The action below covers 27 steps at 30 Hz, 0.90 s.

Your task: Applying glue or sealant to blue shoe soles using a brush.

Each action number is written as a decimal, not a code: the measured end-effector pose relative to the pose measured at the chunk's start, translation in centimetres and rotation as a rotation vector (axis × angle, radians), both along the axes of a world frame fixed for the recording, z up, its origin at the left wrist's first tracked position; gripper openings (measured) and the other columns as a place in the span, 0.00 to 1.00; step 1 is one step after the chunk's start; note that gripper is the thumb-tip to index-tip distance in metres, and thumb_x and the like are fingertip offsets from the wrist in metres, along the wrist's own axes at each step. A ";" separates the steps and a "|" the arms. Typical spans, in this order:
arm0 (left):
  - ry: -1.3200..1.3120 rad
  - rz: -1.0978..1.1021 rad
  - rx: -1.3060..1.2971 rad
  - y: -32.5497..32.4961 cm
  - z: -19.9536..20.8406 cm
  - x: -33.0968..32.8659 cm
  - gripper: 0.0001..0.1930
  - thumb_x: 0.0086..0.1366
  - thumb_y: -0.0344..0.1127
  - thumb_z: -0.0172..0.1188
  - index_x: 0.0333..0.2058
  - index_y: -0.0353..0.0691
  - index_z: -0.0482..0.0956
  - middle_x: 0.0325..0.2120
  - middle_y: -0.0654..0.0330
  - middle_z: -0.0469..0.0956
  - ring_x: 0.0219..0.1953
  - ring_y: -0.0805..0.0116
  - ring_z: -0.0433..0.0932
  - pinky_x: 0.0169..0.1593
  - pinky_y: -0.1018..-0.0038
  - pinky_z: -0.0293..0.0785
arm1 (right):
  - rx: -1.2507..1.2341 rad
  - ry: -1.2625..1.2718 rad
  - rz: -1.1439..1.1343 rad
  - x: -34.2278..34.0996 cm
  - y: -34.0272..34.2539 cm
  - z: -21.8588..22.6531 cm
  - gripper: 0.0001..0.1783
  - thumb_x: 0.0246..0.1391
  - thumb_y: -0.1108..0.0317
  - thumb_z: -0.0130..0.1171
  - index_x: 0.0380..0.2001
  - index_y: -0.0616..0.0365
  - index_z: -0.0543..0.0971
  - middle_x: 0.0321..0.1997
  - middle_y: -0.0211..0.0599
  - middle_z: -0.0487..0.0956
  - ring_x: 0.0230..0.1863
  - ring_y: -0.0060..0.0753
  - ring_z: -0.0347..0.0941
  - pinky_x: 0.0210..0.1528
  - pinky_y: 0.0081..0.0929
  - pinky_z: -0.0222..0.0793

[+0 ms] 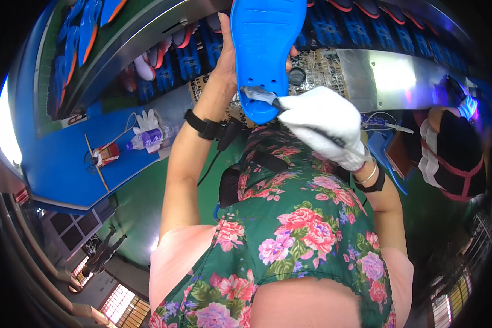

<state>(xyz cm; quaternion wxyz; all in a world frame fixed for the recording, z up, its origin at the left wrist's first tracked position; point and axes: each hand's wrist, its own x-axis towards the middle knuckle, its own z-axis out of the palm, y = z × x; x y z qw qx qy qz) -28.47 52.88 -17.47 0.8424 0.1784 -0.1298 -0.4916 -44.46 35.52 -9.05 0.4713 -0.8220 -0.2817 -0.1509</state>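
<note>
A blue shoe sole (268,44), with a few small holes towards its near end, is held up at the top middle. My bare left hand (227,57) grips it from behind, thumb along its left edge and fingertips showing at the right edge. A white work glove covers my right hand (323,123), which is closed around the dark handle of a small brush (259,94). The brush's flat head lies over the sole's near end, by the holes. Just right of the sole stands a small round dark pot (297,76).
Beyond a metal rail (391,79), several blue soles and shoe uppers (361,30) sit in rows. On the blue table (60,169) at left lie a bottle (146,139), a white glove (146,121) and a red box (106,154). A person (454,153) is at the right.
</note>
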 end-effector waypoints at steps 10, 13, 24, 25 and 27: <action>-0.080 -0.270 -0.079 -0.1 -1.3 0.9 0.60 0.55 0.85 0.34 0.69 0.36 0.59 0.54 0.35 0.74 0.45 0.46 0.83 0.45 0.56 0.84 | 0.099 0.155 0.139 -0.2 0.0 0.2 0.12 0.48 0.75 0.69 0.38 0.53 0.86 0.42 0.37 0.86 0.39 0.41 0.81 0.42 0.34 0.77; 0.010 -0.022 0.372 -0.5 -1.2 0.9 0.56 0.59 0.81 0.39 0.70 0.36 0.58 0.61 0.39 0.70 0.56 0.48 0.79 0.54 0.56 0.81 | -0.043 0.077 0.162 -0.8 0.3 -0.5 0.15 0.48 0.76 0.68 0.41 0.51 0.86 0.41 0.36 0.86 0.39 0.42 0.81 0.42 0.34 0.77; 0.101 -0.218 -0.131 0.0 -1.5 0.0 0.48 0.67 0.76 0.36 0.67 0.37 0.63 0.57 0.46 0.75 0.53 0.51 0.80 0.58 0.55 0.78 | 0.660 0.736 -0.095 -0.8 -1.3 0.3 0.08 0.50 0.79 0.68 0.36 0.64 0.87 0.42 0.41 0.87 0.43 0.29 0.82 0.48 0.26 0.78; 0.092 -0.221 -0.132 0.0 -2.2 -0.6 0.48 0.67 0.76 0.36 0.67 0.37 0.63 0.57 0.46 0.75 0.53 0.51 0.80 0.58 0.55 0.78 | 0.749 0.767 -0.224 -0.6 -1.5 0.5 0.08 0.50 0.79 0.67 0.36 0.65 0.87 0.43 0.41 0.86 0.43 0.29 0.82 0.49 0.26 0.77; 0.055 0.071 0.250 -1.0 -2.3 -2.8 0.35 0.76 0.61 0.37 0.66 0.35 0.64 0.59 0.48 0.74 0.56 0.53 0.77 0.62 0.56 0.74 | 0.649 0.561 -0.380 0.1 -1.8 0.6 0.09 0.51 0.79 0.67 0.38 0.66 0.86 0.43 0.42 0.86 0.43 0.28 0.82 0.49 0.25 0.77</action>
